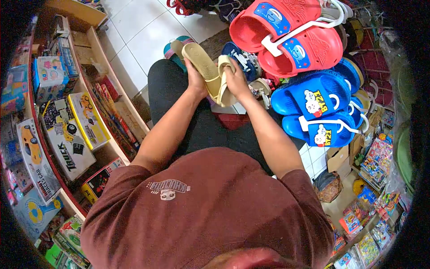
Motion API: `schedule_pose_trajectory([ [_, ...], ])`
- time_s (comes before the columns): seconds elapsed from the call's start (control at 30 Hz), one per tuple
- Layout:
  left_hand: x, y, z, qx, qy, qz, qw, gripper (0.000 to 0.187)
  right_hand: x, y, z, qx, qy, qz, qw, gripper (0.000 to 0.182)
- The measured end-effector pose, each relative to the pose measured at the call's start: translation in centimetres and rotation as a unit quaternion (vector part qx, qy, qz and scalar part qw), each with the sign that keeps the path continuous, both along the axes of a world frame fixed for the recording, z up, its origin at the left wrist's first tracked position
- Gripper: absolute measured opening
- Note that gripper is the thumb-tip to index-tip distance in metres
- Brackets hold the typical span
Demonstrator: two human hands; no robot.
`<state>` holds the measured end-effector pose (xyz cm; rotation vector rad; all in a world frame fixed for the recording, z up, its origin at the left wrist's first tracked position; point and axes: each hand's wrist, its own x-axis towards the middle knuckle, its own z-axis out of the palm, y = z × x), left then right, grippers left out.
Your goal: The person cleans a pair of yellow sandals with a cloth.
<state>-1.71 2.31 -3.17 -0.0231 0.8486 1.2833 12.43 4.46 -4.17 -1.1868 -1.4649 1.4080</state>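
Presently, two beige sandals (202,62) are held in the air, just beyond the lap (199,134); one is gripped by the left hand's (195,78) fingers, the other by the right hand's (235,81). With a loosened grip, one could be dropped; by an outward swing, the red clogs (291,60) could be knocked.
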Motion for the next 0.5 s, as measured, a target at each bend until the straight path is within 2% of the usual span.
schedule_pose_trajectory([
  [0.07,0.2,0.4,-1.0,-0.004,-0.003,0.018,1.0,0.094,0.1,-1.4,2.3,0.202,-0.161,0.019,0.966,0.054],
  [0.1,-0.1,0.5,-2.3,-0.028,0.009,0.03,0.999,0.094,-0.2,-2.2,4.2,0.198,-0.179,0.051,0.962,0.057],
  [0.2,-0.9,0.5,-2.0,-0.06,0.052,0.076,0.994,0.095,-1.0,-3.3,5.9,0.309,-0.2,0.126,0.921,0.06],
  [0.23,-1.3,0.5,-2.9,-0.036,0.044,0.089,0.994,0.095,-1.2,-3.2,5.8,0.313,-0.201,0.126,0.92,0.057],
  [0.33,-0.7,0.3,-3.3,-0.001,0.01,0.041,0.999,0.094,-1.2,-1.6,2.5,0.169,-0.187,0.063,0.966,0.052],
  [0.37,0.1,0.1,-0.4,-0.01,0.044,0.023,0.999,0.093,-1.0,-0.8,1.0,0.159,-0.181,0.027,0.97,0.046],
  [0.4,0.5,0.0,1.2,-0.015,0.055,-0.005,0.998,0.091,-0.8,-0.5,1.2,0.042,-0.163,-0.022,0.986,0.044],
  [0.47,0.6,0.0,0.3,0.002,0.049,-0.021,0.999,0.091,-0.3,-0.2,1.2,0.0,-0.17,-0.052,0.984,0.045],
  [0.5,0.6,0.0,-0.1,-0.011,0.064,-0.008,0.998,0.092,-0.3,-0.9,0.2,0.23,-0.184,-0.022,0.955,0.045],
])
